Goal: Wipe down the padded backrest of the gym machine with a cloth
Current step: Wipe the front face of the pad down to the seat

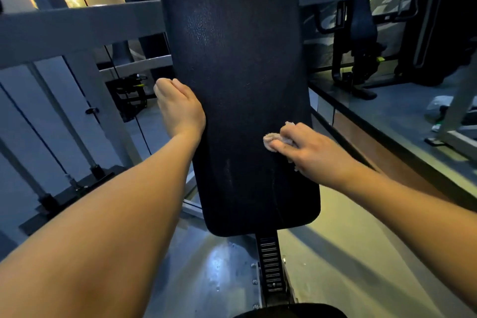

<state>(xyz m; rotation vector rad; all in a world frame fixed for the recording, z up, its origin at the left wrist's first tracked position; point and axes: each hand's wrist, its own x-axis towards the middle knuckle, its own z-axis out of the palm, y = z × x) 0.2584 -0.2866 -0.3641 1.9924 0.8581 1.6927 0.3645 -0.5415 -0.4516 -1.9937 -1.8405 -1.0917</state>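
Fingers [285,146] pinch cloth [273,140] against backrest [240,85].

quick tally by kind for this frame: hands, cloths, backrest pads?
Hands: 2, left hand gripping the pad's left edge, right hand pressing the cloth
Cloths: 1, cloth bunched under the right fingers
Backrest pads: 1, black backrest
Total: 4

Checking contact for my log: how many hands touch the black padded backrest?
2. The left hand grips the black padded backrest's left edge; the right hand presses a small pale cloth against its lower right.
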